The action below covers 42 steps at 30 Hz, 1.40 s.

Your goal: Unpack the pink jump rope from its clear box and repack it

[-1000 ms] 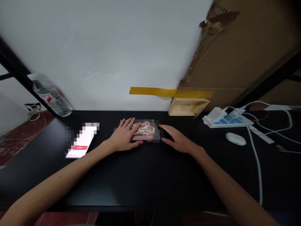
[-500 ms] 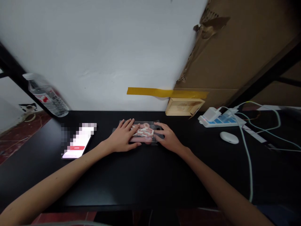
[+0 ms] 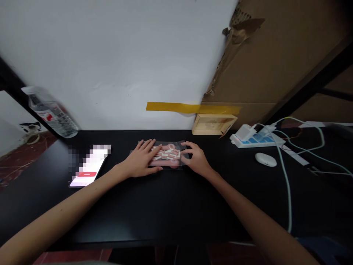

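Note:
A clear plastic package (image 3: 168, 155) lies flat on the black table, with pink pieces and many small pink-and-white sticks showing through it. Across its left part rests my left hand (image 3: 140, 160), palm down, fingers spread and thumb along the near edge. My right hand (image 3: 195, 157) is at the package's right end, its bent fingers apart and the tips touching the clear plastic there. The left end of the contents is hidden under my left hand.
Left of me lies a lit phone (image 3: 91, 165), with a plastic water bottle (image 3: 53, 112) behind it. A shallow wooden box (image 3: 213, 125) leans at the wall under yellow tape (image 3: 176, 107). To the right are a power strip (image 3: 257, 141), cables and a white oval case (image 3: 265, 159).
My right fingers have shifted slightly and are drawn in more at the package's right end. The left hand stays on the package. The whole view has moved a little.

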Each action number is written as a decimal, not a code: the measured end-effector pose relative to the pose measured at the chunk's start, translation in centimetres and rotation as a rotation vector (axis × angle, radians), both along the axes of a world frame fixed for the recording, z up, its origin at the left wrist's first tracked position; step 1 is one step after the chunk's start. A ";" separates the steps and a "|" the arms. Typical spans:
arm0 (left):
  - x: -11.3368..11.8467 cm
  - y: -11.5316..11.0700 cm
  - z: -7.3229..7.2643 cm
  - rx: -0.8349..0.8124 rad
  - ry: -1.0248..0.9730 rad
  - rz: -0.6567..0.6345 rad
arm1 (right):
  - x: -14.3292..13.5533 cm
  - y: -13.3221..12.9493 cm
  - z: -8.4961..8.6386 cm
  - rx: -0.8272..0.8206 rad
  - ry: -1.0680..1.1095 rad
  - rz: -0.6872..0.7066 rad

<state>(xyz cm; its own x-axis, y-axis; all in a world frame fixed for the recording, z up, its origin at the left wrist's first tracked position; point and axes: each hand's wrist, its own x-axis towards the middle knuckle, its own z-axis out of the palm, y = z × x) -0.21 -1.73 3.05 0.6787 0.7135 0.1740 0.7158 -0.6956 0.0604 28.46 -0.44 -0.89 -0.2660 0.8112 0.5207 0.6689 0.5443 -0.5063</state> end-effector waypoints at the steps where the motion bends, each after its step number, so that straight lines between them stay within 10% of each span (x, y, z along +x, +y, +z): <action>1: -0.1 0.0 0.1 0.000 0.006 0.001 | 0.2 0.0 0.1 -0.006 -0.010 -0.003; 15: -1.4 0.7 0.8 -0.020 0.031 -0.034 | 7.6 1.1 3.2 -0.244 -0.188 0.076; 31: -1.4 0.7 0.7 -0.021 0.016 -0.037 | 3.7 -0.7 3.1 -0.161 -0.309 0.296; 42: -1.1 0.9 0.7 -0.050 0.040 0.052 | 7.6 0.1 4.6 -0.271 -0.362 0.214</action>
